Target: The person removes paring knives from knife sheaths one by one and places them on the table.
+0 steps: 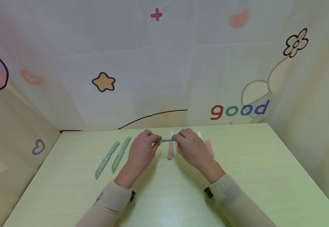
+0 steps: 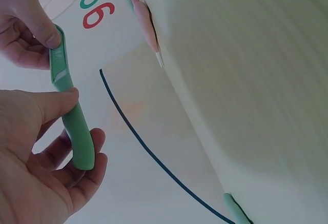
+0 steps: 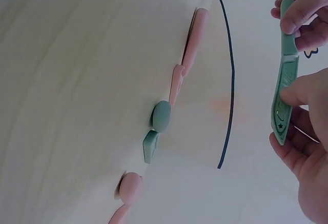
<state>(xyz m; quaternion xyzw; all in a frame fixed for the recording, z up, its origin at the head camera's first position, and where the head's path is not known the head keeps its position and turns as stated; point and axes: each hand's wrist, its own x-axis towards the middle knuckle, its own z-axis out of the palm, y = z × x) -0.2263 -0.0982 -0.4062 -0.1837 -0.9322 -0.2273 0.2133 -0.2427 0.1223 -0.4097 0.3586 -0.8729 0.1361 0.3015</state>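
Both hands hold one green knife [image 1: 167, 140] in its green sheath [image 3: 285, 83], raised above the table. My left hand [image 1: 142, 148] pinches the smooth handle [image 2: 79, 137] between thumb and fingers. With thumb on one face and fingers behind, my right hand [image 1: 191, 146] grips the sheath, which has star and moon shapes on it. The blade is covered by the sheath. Below the hands lies a pink knife [image 1: 170, 150] with a white blade. Partly hidden behind the right hand are another white blade [image 1: 199, 135] and a pink sheath [image 1: 209, 148].
Two green sheathed knives [image 1: 107, 160] lie slanted to the left of the hands. In the right wrist view, a green handle [image 3: 162, 116], a small green sheath [image 3: 150, 146] and pink pieces [image 3: 130, 187] line the table [image 1: 164, 201]. A printed curtain [image 1: 164, 69] stands behind.
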